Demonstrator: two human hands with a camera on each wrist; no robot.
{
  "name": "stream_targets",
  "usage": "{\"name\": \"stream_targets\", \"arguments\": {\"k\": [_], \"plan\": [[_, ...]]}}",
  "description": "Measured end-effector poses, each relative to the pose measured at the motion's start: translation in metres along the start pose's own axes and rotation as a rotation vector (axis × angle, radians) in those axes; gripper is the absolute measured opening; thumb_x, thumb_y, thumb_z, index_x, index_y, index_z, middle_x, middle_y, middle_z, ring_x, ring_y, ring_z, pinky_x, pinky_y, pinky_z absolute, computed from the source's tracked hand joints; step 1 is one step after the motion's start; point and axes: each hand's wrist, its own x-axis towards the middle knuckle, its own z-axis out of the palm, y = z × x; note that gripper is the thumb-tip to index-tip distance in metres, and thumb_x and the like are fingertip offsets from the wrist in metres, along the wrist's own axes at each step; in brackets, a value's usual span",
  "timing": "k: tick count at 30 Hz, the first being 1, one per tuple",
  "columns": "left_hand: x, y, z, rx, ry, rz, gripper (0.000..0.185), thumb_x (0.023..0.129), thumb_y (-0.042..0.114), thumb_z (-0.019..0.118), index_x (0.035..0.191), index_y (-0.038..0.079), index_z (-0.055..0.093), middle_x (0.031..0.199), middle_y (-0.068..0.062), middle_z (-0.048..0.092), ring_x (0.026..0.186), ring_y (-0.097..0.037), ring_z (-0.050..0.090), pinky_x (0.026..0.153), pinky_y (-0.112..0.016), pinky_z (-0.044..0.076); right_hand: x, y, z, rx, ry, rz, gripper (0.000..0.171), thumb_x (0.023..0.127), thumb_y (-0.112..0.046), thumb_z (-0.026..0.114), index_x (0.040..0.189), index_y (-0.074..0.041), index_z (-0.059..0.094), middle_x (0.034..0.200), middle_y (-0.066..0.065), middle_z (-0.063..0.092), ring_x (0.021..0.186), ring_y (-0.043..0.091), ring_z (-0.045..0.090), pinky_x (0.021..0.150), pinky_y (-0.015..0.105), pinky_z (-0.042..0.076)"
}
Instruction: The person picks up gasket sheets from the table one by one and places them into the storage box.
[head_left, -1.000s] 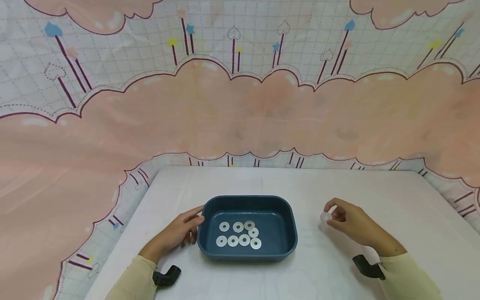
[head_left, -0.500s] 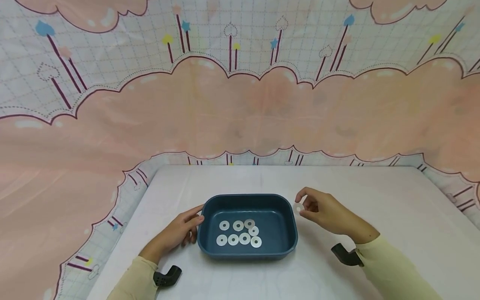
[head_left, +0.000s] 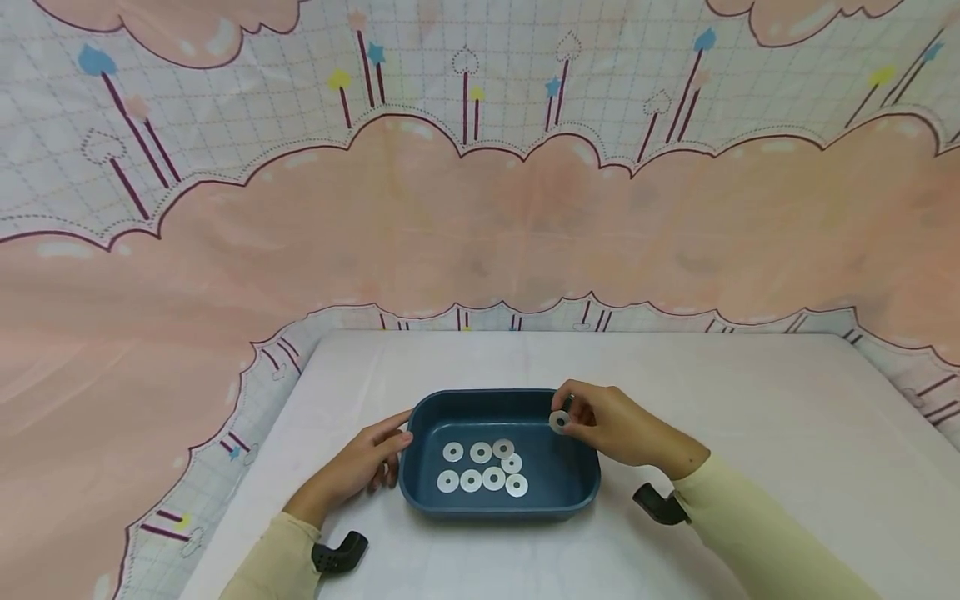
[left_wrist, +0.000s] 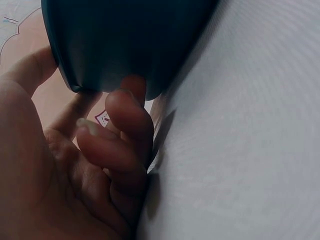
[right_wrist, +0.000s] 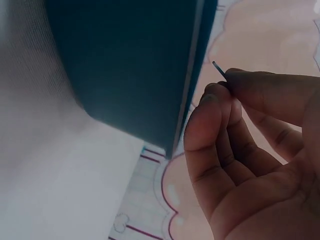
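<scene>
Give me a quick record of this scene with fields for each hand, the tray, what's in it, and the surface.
Left hand: left hand rests on the table, fingertips touching the tray's left wall
Right hand: right hand pinches a washer over the tray's right side
Tray: dark blue tray, rectangular with rounded corners
Contents: seven washers lying flat on the tray floor, clustered left of centre
Surface: white table
Backdrop: pink cloud-patterned cloth behind and around the table

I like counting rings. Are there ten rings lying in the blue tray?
No, only seven white rings lie on the floor of the blue tray; the right hand pinches one more above it.
</scene>
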Motion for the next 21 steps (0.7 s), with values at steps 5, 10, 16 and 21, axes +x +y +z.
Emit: {"name": "stream_targets", "arguments": {"k": [5,10,16,21], "plan": [[0.000,0.000,0.000,-0.011,-0.009,0.004,0.057,0.105,0.037,0.049,0.156,0.017,0.036,0.085,-0.009,0.058,0.060,-0.019,0.055,0.048,-0.028,0.044,0.009,0.000,0.011,0.006,-0.020,-0.013,0.023,0.093,-0.003,0.068,0.113,-0.011,0.059,0.085,-0.002,0.060,0.075,0.012,0.056,0.066,0.022,0.053],[-0.001,-0.001,-0.002,-0.007,-0.002,-0.002,0.056,0.104,0.036,0.049,0.156,0.017,0.036,0.083,-0.009,0.058,0.058,-0.019,0.054,0.048,-0.028,0.044,0.019,-0.005,0.024,0.022,-0.027,-0.014,0.023,0.092,-0.001,0.068,0.112,-0.009,0.059,0.083,-0.002,0.060,0.074,0.012,0.056,0.065,0.021,0.052],[-0.001,-0.001,-0.003,0.000,0.000,0.002,0.056,0.105,0.036,0.048,0.155,0.017,0.036,0.084,-0.009,0.058,0.058,-0.018,0.053,0.048,-0.028,0.044,0.032,-0.010,0.037,0.001,-0.018,0.002,0.022,0.091,-0.001,0.068,0.111,-0.008,0.060,0.079,-0.002,0.059,0.070,0.011,0.055,0.062,0.021,0.051],[0.000,0.000,-0.002,-0.009,-0.011,0.012,0.056,0.105,0.036,0.049,0.156,0.017,0.036,0.084,-0.009,0.058,0.059,-0.019,0.054,0.048,-0.028,0.044,0.037,-0.009,0.043,-0.021,-0.031,-0.004,0.021,0.092,-0.001,0.068,0.109,-0.009,0.060,0.078,-0.002,0.059,0.068,0.010,0.054,0.060,0.021,0.049]]}}
